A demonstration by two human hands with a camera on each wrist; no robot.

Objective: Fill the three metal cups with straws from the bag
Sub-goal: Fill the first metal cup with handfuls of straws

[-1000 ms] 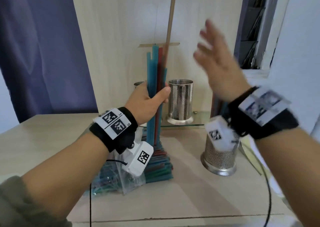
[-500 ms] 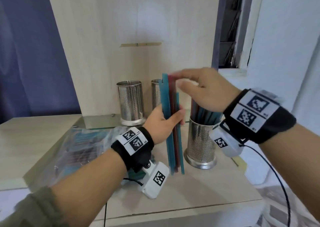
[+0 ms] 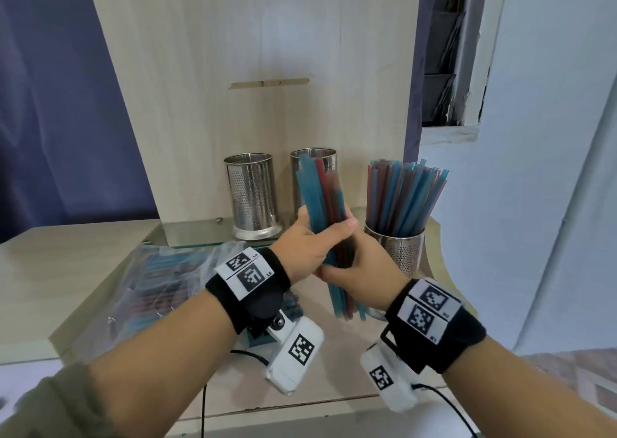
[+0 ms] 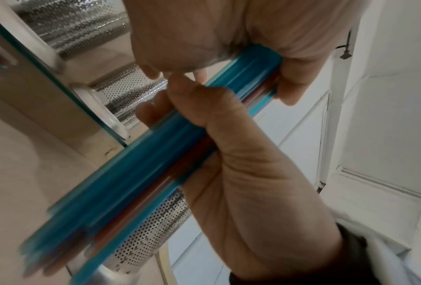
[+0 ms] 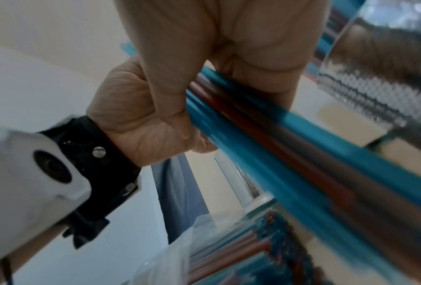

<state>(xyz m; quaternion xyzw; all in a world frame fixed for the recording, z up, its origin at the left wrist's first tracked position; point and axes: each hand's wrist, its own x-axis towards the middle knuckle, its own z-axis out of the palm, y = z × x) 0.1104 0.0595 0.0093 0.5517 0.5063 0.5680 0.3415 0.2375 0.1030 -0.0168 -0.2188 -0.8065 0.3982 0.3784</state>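
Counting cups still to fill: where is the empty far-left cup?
In the head view the empty cup stands left of centre on the glass shelf, beside the middle cup.

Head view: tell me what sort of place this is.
Probably a home room used as a makeshift workspace: a pale wooden table, a dark blue curtain behind it and a louvred window in a white wall.

A home room: wooden table [image 3: 83, 264], blue curtain [image 3: 60, 103], louvred window [image 3: 444, 53].
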